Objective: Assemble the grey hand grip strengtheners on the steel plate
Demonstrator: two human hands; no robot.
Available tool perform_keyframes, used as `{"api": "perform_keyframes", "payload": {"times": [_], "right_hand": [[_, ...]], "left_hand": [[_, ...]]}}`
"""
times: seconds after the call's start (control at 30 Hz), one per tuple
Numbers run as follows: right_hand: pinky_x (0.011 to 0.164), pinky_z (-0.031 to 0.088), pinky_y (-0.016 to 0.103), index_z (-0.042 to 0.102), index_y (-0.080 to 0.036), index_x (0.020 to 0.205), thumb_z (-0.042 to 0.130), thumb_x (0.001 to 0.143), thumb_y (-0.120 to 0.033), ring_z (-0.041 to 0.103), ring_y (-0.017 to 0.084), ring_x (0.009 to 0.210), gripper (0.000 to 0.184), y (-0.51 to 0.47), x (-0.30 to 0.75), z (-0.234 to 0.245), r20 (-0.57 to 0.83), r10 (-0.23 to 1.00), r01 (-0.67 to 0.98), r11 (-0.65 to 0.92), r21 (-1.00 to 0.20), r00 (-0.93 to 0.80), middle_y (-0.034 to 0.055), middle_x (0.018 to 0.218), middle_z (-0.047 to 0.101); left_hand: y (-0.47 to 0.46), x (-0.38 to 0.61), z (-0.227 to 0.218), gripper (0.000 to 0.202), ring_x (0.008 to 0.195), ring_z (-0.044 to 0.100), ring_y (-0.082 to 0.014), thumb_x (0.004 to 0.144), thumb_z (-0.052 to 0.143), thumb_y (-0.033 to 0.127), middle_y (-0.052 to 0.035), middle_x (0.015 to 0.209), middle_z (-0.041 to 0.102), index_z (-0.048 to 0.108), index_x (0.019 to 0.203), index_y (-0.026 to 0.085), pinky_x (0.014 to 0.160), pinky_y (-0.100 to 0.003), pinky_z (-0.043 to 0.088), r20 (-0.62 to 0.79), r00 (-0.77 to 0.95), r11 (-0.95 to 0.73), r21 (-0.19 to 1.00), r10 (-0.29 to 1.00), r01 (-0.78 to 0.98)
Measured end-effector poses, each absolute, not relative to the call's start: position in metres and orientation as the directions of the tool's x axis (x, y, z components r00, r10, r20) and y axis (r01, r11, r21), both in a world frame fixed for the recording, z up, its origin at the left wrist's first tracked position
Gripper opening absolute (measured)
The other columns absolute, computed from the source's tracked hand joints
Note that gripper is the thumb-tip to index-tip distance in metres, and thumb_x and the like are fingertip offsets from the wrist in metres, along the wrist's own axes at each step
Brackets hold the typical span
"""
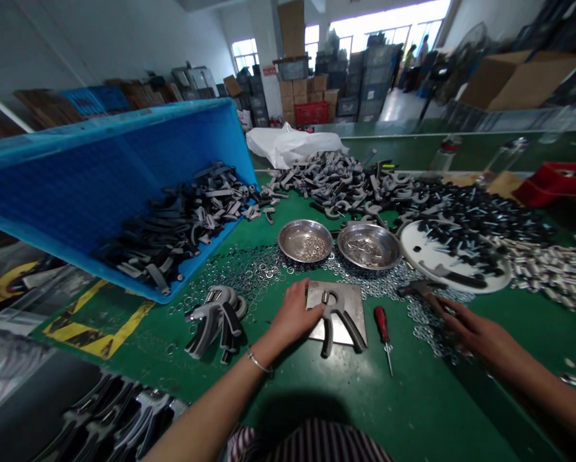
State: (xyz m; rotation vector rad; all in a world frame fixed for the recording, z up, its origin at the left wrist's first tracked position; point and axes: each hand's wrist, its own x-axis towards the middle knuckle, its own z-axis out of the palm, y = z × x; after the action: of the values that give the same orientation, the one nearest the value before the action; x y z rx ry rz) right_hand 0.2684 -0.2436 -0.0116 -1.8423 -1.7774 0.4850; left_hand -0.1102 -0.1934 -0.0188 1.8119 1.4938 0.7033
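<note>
My left hand (295, 316) is at the left edge of a square metal plate (356, 296), its fingers curled and its thumb pressed on a grey plier-shaped clamp (335, 311). The clamp lies on the plate with its two black-edged handles spread toward me. In my right hand (471, 330) is a hammer (425, 295), gripped by the handle, its head over the loose rings right of the plate. Between the plate and my right hand lies a red-handled screwdriver (382, 327). Left of my left hand, several assembled clamps (218, 321) rest in a small heap.
A blue crate (124, 154) on its side holds many grey handles. Two steel bowls (305, 240) (369, 245) of small parts and a white dish (454, 256) stand ahead. Loose metal rings (254, 276), a clamp-part pile (336, 179) and metal sleeves (552, 269) cover the green table.
</note>
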Motion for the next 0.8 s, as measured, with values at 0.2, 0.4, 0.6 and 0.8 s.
{"api": "perform_keyframes", "payload": {"times": [0.2,0.4,0.6,0.8], "right_hand": [[0.058,0.047,0.037,0.061,-0.023,0.082,0.036,0.096,-0.055,0.067,0.027,0.067,0.043,-0.233,0.202,-0.032,-0.077,0.991,0.966,0.089,-0.244,-0.110,0.0104,0.075,0.070],[0.049,0.044,0.032,0.051,-0.025,0.078,0.054,0.088,-0.053,0.066,0.024,0.056,0.030,-0.224,0.172,-0.037,-0.145,0.989,0.887,-0.036,-0.461,-0.036,0.0063,0.066,0.068],[0.068,0.057,0.037,0.057,-0.021,0.096,0.056,0.090,-0.054,0.071,0.023,0.069,0.033,-0.212,0.159,0.006,-0.059,0.996,0.298,-0.077,-0.951,0.070,0.0061,0.079,0.073],[0.062,0.056,0.037,0.052,-0.025,0.092,0.056,0.091,-0.057,0.071,0.025,0.065,0.033,-0.197,0.083,-0.019,-0.013,0.994,0.288,-0.044,-0.957,0.108,0.0048,0.073,0.075]], "left_hand": [[-0.220,-0.096,-0.037,0.051,0.119,0.049,-0.0310,0.081,0.070,0.035,-0.0137,0.125,0.058,0.055,0.125,0.015,0.103,-0.046,0.040,0.065,0.267,-0.249,0.614,0.962,0.749],[-0.208,-0.093,-0.040,0.039,0.114,0.051,-0.0284,0.084,0.064,0.024,-0.0103,0.120,0.060,0.057,0.122,0.019,0.101,-0.044,0.040,0.087,0.312,-0.302,0.583,0.946,0.754],[-0.212,-0.106,-0.041,0.037,0.119,0.048,-0.0264,0.086,0.068,0.027,-0.0085,0.125,0.058,0.056,0.120,0.019,0.105,-0.041,0.038,0.110,0.302,-0.295,0.667,0.947,0.684],[-0.208,-0.108,-0.049,0.036,0.114,0.050,-0.0258,0.084,0.071,0.030,-0.0054,0.117,0.060,0.057,0.116,0.022,0.099,-0.040,0.040,0.088,0.290,-0.267,0.695,0.953,0.668]]}}
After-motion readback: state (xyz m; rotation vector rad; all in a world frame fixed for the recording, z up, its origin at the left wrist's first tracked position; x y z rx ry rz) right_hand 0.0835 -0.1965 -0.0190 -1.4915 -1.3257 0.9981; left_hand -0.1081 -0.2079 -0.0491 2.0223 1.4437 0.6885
